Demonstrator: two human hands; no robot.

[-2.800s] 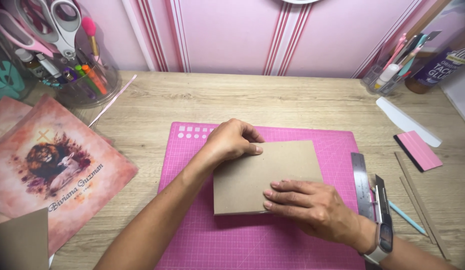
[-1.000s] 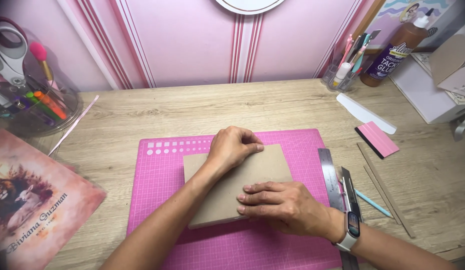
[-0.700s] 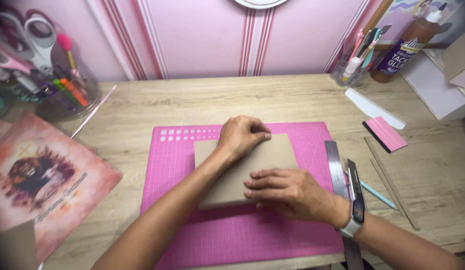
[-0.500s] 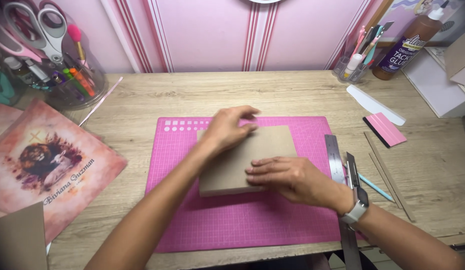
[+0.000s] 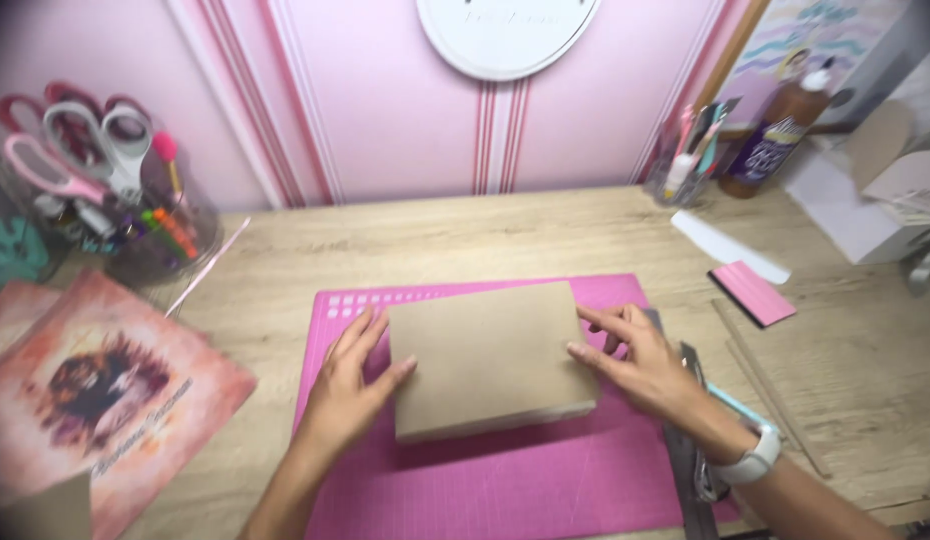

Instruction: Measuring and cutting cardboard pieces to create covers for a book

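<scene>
A thick stack of brown cardboard sheets [image 5: 485,355] lies on a pink cutting mat [image 5: 505,480] in the middle of the wooden desk. My left hand [image 5: 350,385] rests flat on the mat against the stack's left edge, fingers spread. On the other side, my right hand [image 5: 640,365] touches the stack's right edge with its fingertips. A white watch is on my right wrist. Both hands hold the stack between them by its sides.
A metal ruler [image 5: 690,460] lies along the mat's right edge, with a pink scraper [image 5: 753,293] and a white strip [image 5: 727,245] beyond it. A clear jar of scissors and pens [image 5: 105,195] stands far left. Printed pink sheets [image 5: 95,395] lie at the left. A glue bottle [image 5: 780,125] stands far right.
Both hands have come off the top of the cardboard stack and moved to its left and right edges. The camera view has shifted.
</scene>
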